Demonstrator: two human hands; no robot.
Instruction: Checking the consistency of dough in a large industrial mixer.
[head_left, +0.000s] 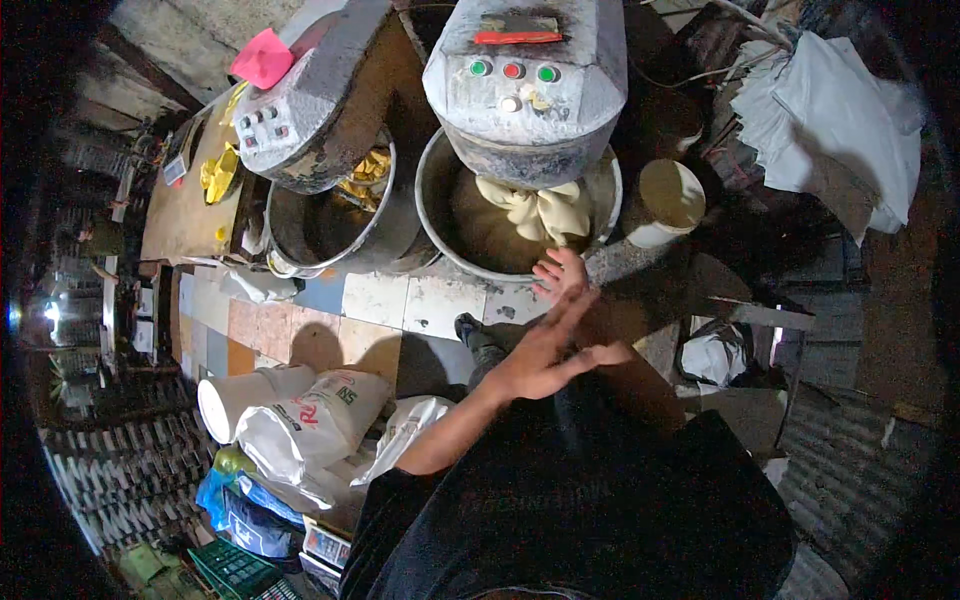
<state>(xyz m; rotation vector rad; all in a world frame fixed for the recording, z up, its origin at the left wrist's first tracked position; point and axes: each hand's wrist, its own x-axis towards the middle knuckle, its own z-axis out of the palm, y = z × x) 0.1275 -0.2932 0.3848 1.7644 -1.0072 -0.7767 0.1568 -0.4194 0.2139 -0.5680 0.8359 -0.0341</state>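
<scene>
My left hand (545,358) is held in front of my body with its fingers stretched out, slightly blurred. It crosses over my right wrist; whether the two touch is hard to tell. My right hand (562,274) is just past it, near the front rim of a large metal mixing bowl (432,225). Its fingers are apart and hold nothing I can see. Pale dough (545,212) lies bunched in that bowl, under the head of a worn white mixer (530,110) with green and red buttons.
At left stands a second mixer (300,140) over its bowl (272,240), with yellow material inside. A pale bucket (668,200) stands right of the dough bowl. White sacks (335,420) and a white bucket (225,405) lie at lower left. Stacked white bags (830,110) are at upper right.
</scene>
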